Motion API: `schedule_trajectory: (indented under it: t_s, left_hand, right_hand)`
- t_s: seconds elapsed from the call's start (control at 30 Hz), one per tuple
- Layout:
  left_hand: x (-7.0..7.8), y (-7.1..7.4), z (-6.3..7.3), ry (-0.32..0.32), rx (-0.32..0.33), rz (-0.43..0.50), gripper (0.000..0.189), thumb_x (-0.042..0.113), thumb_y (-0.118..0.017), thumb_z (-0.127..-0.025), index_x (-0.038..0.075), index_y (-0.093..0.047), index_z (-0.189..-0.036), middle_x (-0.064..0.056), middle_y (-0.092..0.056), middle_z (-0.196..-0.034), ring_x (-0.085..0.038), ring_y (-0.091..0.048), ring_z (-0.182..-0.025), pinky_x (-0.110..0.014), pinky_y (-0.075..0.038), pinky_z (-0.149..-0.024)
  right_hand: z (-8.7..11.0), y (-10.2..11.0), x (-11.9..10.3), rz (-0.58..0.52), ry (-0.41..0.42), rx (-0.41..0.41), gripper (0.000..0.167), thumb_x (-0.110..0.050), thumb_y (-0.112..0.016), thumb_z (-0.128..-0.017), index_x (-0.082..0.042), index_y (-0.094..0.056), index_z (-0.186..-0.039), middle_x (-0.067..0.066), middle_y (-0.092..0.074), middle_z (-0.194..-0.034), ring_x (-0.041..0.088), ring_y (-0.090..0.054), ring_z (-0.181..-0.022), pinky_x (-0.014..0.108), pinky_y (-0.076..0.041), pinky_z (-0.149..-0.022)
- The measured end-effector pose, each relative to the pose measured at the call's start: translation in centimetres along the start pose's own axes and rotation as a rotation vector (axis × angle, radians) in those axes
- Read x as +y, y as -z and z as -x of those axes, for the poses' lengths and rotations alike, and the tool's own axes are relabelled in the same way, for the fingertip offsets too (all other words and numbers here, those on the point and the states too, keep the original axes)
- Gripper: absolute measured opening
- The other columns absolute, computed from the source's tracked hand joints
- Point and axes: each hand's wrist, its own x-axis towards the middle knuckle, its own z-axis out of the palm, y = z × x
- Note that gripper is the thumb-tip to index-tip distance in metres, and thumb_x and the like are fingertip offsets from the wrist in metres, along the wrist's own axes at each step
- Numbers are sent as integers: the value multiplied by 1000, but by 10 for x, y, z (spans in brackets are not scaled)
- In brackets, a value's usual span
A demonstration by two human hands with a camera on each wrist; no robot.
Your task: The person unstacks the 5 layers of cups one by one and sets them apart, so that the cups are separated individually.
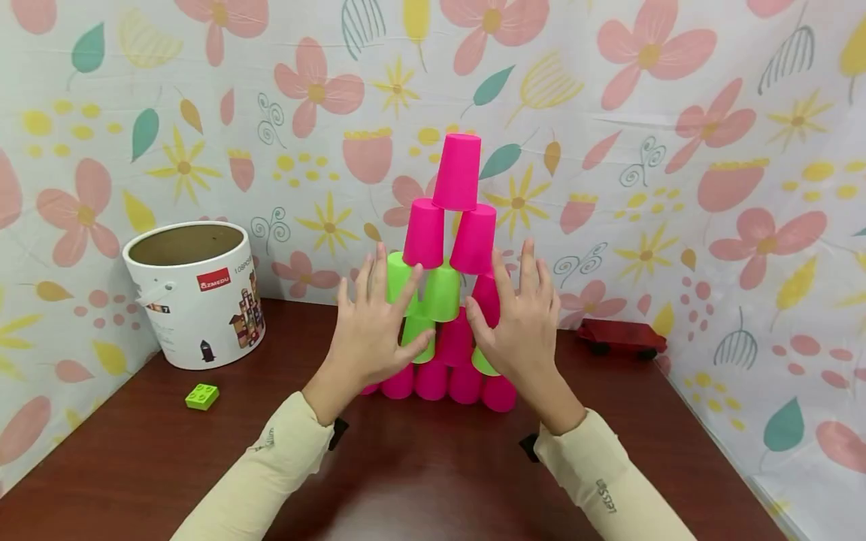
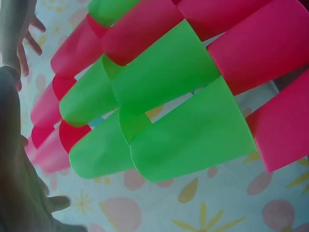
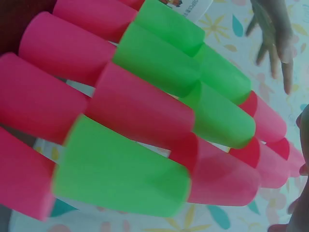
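A pyramid of upside-down cups stands on the table in the head view, with one pink cup [image 1: 456, 173] at the top and pink cups [image 1: 431, 382] along the bottom. Green cups [image 1: 442, 293] are mixed into the middle rows, seen closely in both wrist views. My left hand [image 1: 368, 330] is held up at the pyramid's left side, fingers spread, overlapping some green cups. On the opposite side my right hand [image 1: 517, 327] is raised the same way, overlapping the right-hand cups. Neither hand holds anything. Parts of the lower rows are hidden behind the hands.
A white bucket [image 1: 192, 300] with a printed label stands at the back left. Near it lies a small green toy brick [image 1: 202, 397]. At the back right is a red toy vehicle [image 1: 621, 336]. Flower-patterned cloth [image 1: 717, 225] surrounds the dark table [image 1: 433, 458].
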Motion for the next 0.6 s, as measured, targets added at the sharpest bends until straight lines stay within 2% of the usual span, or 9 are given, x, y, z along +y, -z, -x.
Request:
schedule_trajectory:
  t_s: [0.2,0.3,0.43,0.6]
  left_hand:
    - [-18,3,-7,117,-26,259,78,51,-57,-92,20,-26,-156,-18,-23,-159,-39,-45,-125,-60,-44,-87]
    - [-32,2,-7,182,-29,381,76,46,-61,-92,18,-29,-155,-15,-34,-153,-35,-52,-116,-57,-45,-81]
    - [-46,0,-1,234,-68,528,77,44,-64,-93,18,-27,-155,-13,-39,-147,-30,-52,-116,-53,-45,-80]
    - [-60,-9,11,260,-153,664,75,44,-66,-93,16,-30,-152,-11,-40,-142,-28,-48,-121,-53,-46,-89]
  right_hand:
    - [-31,4,-4,-164,-40,-6,63,-35,-65,-90,-13,-47,-147,13,-33,-158,40,-42,-129,63,-35,-94]
    - [-50,5,-4,-263,-61,-20,61,-33,-65,-91,-12,-48,-146,13,-40,-153,37,-44,-129,62,-34,-98]
    - [-71,9,1,-415,-69,-5,60,-25,-67,-91,-7,-48,-144,13,-48,-146,30,-45,-132,54,-35,-106]
    - [-95,17,9,-511,-117,-18,62,-23,-68,-91,-12,-45,-148,5,-49,-146,25,-49,-124,44,-40,-102]
